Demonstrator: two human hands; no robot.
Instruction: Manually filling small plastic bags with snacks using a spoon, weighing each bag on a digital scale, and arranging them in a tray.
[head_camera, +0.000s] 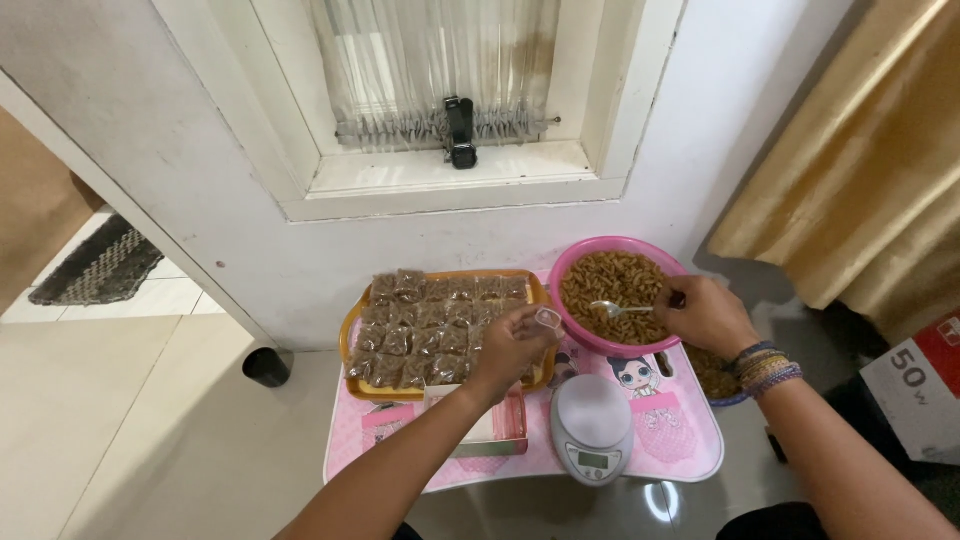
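the left hand (512, 348) is pinched shut on a small clear plastic bag (547, 319), holding its mouth up just beside the near rim of the pink bowl (568, 262); the right hand (706, 314) is closed around the handle of a metal spoon (620, 309), whose bowl lies low among the brown snack pieces (612, 280) that fill the pink bowl; the two hands are apart, with the spoon spanning part of the gap between them; to do this scoop well, it looks wise to keep the bag's mouth open and close over the bowl so anything that slips falls back in, to lift a modest, level spoonful, and to tip it slowly; left of the bowl an orange tray (348, 330) holds rows of small filled packets (430, 330); nearer the person a small white digital scale (592, 428) sits on the pink cartoon-printed folding table (690, 460), and a shallow pink box (500, 432) lies under the left forearm; bracelets (764, 366) ring the right wrist; behind stand a white wall with a window sill (450, 180) and a tan curtain (860, 150).
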